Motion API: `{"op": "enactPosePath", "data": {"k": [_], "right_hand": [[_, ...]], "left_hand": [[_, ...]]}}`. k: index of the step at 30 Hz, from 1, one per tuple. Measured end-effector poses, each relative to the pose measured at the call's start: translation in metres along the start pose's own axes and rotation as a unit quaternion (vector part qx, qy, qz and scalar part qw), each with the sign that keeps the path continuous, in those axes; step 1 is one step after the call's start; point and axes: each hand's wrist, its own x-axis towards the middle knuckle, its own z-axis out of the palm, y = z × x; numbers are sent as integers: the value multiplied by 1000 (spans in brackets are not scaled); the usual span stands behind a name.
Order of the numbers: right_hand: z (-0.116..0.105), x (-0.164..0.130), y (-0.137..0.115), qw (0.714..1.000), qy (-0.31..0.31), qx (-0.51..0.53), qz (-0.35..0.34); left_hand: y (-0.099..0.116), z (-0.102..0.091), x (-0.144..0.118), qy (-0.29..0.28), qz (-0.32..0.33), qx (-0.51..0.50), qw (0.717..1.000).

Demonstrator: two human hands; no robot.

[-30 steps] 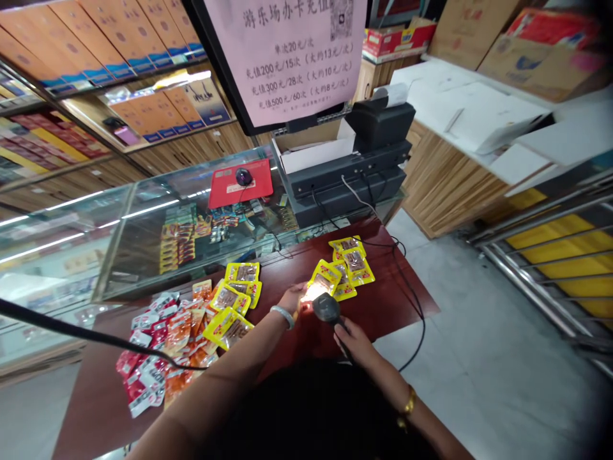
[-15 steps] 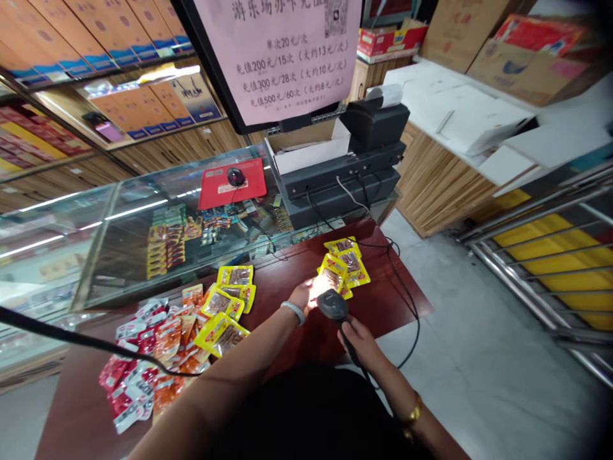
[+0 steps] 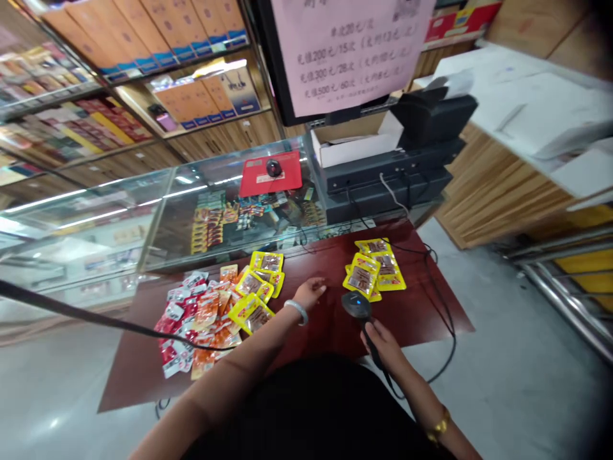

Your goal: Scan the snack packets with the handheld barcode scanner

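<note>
My right hand [image 3: 382,343] is wrapped round the handle of a black barcode scanner [image 3: 357,305], whose head shows a small blue light. Just beyond it lie several yellow snack packets [image 3: 363,276] with clear windows, overlapping on the dark red table [image 3: 306,326]. My left hand [image 3: 310,292], a pale bracelet at its wrist, hovers left of the scanner with loosely bent fingers and nothing visible in them. To its left, more yellow packets [image 3: 255,285] rest beside orange packets [image 3: 209,311] and a heap of red and white packets [image 3: 179,329].
Behind the table stands a glass display counter [image 3: 182,236] with a red mouse pad [image 3: 249,176] and mouse. A monitor back carrying a pink sign [image 3: 354,57] rises beside a white open box [image 3: 357,144] and dark machines. A black cable [image 3: 445,313] loops off the table's right side.
My left hand has left the yellow packets on the right and moved leftward. The bright scanner light on them is gone. The view has shifted left, so the scene sits farther right.
</note>
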Motion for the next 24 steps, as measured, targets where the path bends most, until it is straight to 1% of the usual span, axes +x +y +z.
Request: {"op": "enactPosePath", "data": {"k": [1,3,5,7,8,10,12,13,17,18,20,22,24], "right_hand": [[5,3,2,1000,-11,-11,7],[19,8,2,998,-43,-45,13],[37,12,0,992,-84,-90,5],[55,15,-5,983,-127,-129,-12],[64,16,-7,979,-144,-144,-23],[79,19,-9,969,-172,-172,-38],[89,21,-11,962,-186,-194,-51],[92,21,-11,959,-190,-204,-56],[95,22,-12,952,-197,-224,-61],[95,22,-12,952,-196,-226,-62],[94,21,-13,952,-193,-230,-64],[93,19,-14,951,-189,-237,-66],[91,17,-15,949,-185,-246,-72]], "left_hand": [[-9,-19,-6,25,-2,33,999],[-31,-58,-24,99,1,117,988],[-53,-94,-48,192,-5,224,955],[-73,-124,-72,268,-54,306,912],[-81,-136,-83,294,-82,334,892],[-93,-153,-99,315,-132,367,865],[-100,-162,-108,305,-157,381,858],[-103,-165,-109,295,-159,389,858],[-106,-168,-106,274,-123,429,852],[-106,-168,-104,264,-118,428,857],[-104,-168,-101,226,-123,389,885],[-100,-166,-98,194,-124,312,922],[-94,-161,-93,206,-95,236,945]]}}
